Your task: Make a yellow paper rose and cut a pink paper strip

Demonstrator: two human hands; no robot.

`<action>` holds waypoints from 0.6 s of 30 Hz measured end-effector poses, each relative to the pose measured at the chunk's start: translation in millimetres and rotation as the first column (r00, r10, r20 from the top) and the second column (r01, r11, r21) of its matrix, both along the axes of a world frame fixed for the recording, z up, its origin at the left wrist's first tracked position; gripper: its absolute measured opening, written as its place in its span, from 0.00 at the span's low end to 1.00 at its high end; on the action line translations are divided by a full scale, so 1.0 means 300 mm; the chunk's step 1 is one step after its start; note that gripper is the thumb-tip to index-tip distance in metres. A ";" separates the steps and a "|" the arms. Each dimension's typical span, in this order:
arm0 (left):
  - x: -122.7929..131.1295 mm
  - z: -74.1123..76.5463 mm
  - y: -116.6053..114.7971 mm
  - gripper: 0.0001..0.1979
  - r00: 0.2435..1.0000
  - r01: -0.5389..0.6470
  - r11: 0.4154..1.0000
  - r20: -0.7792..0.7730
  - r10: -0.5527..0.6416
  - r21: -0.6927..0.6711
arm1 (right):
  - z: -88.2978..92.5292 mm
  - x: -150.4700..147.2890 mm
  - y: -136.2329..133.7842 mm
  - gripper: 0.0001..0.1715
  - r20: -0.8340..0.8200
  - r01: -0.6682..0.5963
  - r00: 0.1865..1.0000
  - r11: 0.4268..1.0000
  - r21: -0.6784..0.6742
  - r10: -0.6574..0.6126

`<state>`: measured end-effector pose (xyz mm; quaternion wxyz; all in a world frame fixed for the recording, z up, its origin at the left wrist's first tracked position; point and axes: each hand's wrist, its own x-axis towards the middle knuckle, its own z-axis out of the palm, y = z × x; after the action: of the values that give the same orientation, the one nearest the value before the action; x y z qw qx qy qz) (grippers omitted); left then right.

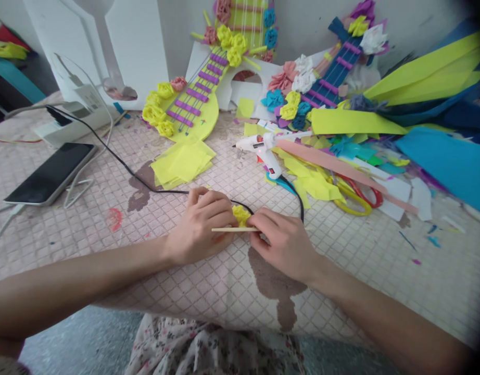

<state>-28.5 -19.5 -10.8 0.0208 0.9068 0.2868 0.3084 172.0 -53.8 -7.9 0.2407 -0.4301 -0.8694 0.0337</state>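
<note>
Stick [220,229] is above the table [357,234]. The right hand [282,242] pinches it; the left hand [204,224] curls at it, but I can't tell what it grips. Yellow paper [240,215] between the hands could rip if tugged hard. Bumping the cord [172,191] just behind could drag the glue gun [266,151].

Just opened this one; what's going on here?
A person's bare right hand holds a thin, pale, wooden-looking stick; the bare left hand is at its left part, exact grip unclear. Between them shows a crumpled, bright yellow paper piece. Beyond lies a white plastic glue gun, right of a loose stack of flat yellow paper squares.
</note>
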 end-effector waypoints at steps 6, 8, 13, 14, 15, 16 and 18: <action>0.001 -0.003 0.000 0.02 1.000 0.001 1.000 0.028 -0.002 0.007 | 0.006 0.005 -0.010 0.05 -0.043 -0.008 0.999 0.999 -0.047 0.005; 0.002 -0.005 0.001 0.02 0.999 0.005 1.000 0.052 -0.006 0.017 | 0.013 0.010 -0.012 0.08 -0.085 -0.003 0.996 0.997 -0.071 -0.003; 0.004 -0.005 0.002 0.03 0.995 0.011 1.000 0.096 -0.011 -0.006 | 0.021 0.029 -0.011 0.11 -0.079 0.025 0.996 0.997 -0.068 -0.030; 0.003 -0.004 0.001 0.02 0.995 0.011 1.000 0.094 -0.009 -0.022 | 0.019 0.034 -0.010 0.11 -0.066 0.021 0.997 0.997 -0.071 -0.026; 0.003 -0.002 -0.001 0.02 0.996 0.009 0.999 0.093 -0.006 -0.039 | 0.017 0.039 -0.009 0.10 -0.057 0.016 0.998 0.997 -0.074 -0.020; 0.002 0.001 -0.002 0.02 0.996 0.009 0.998 0.094 -0.004 -0.054 | 0.014 0.043 -0.009 0.10 -0.052 0.014 0.998 0.997 -0.073 -0.017; 0.001 0.005 -0.006 0.02 0.995 0.010 0.997 0.100 -0.002 -0.082 | 0.009 0.050 -0.010 0.09 -0.060 0.018 0.998 0.998 -0.066 -0.022</action>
<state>-28.3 -21.3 -9.2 0.0735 0.8894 0.2953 0.3410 187.1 -56.7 -5.4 0.2532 -0.4452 -0.8558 0.0729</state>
